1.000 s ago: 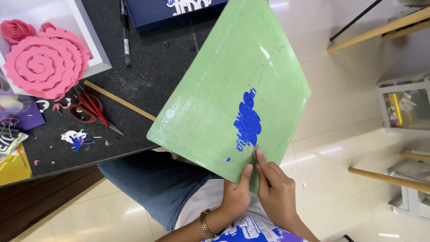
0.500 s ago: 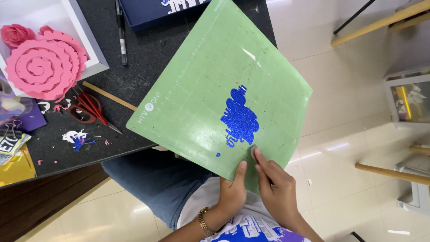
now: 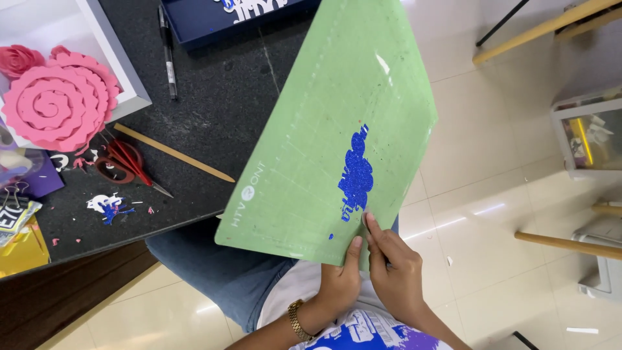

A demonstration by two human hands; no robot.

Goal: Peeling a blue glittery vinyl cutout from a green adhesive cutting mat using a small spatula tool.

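A green cutting mat [image 3: 324, 142] leans over my lap, its far end above the black table. A patch of blue glitter material [image 3: 356, 172] sticks to its lower right part. My left hand [image 3: 340, 282] grips the mat's near edge from below, thumb on top. My right hand [image 3: 395, 272] sits beside it, its fingertips pressed on the mat at the lower end of the blue patch. Whether it pinches a bit of the material is unclear.
On the black table [image 3: 214, 110] lie red-handled scissors [image 3: 126, 165], a thin wooden stick [image 3: 175, 153], a pen [image 3: 168, 52], a pink paper spiral flower [image 3: 55, 104] on a white frame, binder clips and paper scraps. Wooden furniture legs [image 3: 570, 243] stand on the tiled floor at right.
The mat has swung and tilted, its left corner coming nearer to me, then turned more upright. My hands stay at its near edge by the blue patch.
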